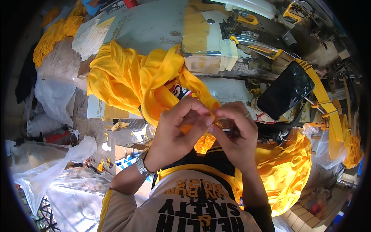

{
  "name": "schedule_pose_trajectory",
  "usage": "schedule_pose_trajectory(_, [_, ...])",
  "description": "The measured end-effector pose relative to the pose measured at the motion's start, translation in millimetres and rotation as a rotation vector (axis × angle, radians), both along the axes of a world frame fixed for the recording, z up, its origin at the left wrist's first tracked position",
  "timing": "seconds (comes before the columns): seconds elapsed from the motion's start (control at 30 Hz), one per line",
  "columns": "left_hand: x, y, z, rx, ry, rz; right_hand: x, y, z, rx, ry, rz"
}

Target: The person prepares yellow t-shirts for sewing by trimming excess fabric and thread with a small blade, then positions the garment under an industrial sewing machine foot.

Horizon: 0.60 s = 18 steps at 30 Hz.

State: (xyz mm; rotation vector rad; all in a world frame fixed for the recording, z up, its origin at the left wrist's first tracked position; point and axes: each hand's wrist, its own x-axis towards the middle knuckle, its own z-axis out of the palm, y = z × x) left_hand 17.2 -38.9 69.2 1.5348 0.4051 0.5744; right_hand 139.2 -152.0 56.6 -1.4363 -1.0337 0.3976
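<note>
My left hand (178, 125), with a metal watch at its wrist, and my right hand (236, 135) meet in front of my body. Both are closed in a pinch, fingertips almost touching, on the edge of a yellow garment (127, 73). A thin yellow thread (217, 125) curls beside the two thumbs. The garment lies bunched over the table's near edge, up and left of my hands, with a dark, red and white print (179, 91) partly showing in its folds. Just what the fingertips grip is mostly covered by the fingers.
A sewing machine (247, 38) with a yellow strip running through it stands at the far right. A phone (286, 89) is propped in front of it. More yellow cloth (288, 170) hangs at my right. White cloth pieces (91, 36) and clear plastic sheets (50, 162) are on the left.
</note>
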Motion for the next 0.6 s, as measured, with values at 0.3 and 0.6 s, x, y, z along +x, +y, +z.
schedule_pose_trajectory(0.3, [-25,15,-20,0.701,0.167,0.009,44,-38,-2,0.437,0.789,0.137])
schedule_pose_trajectory(0.6, [-38,139,-32,1.221,0.536,0.06,123,-292,47,0.859,0.567,-0.115])
